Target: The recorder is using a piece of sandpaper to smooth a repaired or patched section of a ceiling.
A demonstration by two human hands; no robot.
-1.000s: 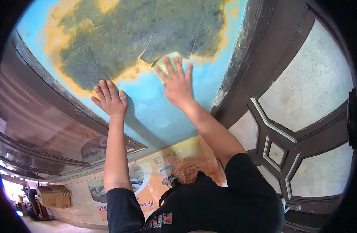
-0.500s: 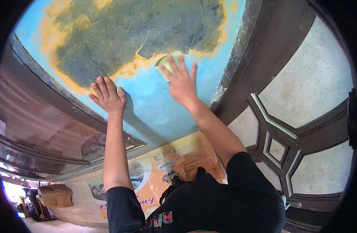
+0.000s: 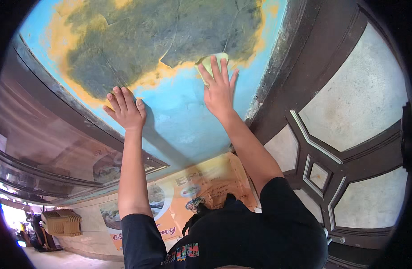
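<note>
Through the head camera I see the left hand (image 3: 129,114) at left of centre, laid flat near the patch's lower tip, fingers parted and holding nothing. Right of centre, the right hand (image 3: 220,92) is spread over a pale yellow-green sheet (image 3: 207,64), flat against the blue wall (image 3: 183,101) rather than pinched. That sheet sits at the lower edge of the dark grey patch (image 3: 139,38), on its orange-yellow fringe.

A brown door (image 3: 311,141) with pale panels fills the right side; glossy dark panelling (image 3: 49,121) curves down the left. Both flank the wall closely. At lower centre I see an orange poster (image 3: 235,179), partly blocked by the black shirt (image 3: 255,237). A tan slatted object (image 3: 62,223) stands at lower left.

The fingers cover much of the sheet, and I can't see its underside. One digit of the right hand is hidden from me. The patch runs off the top edge, and glare washes out the far lower left.
</note>
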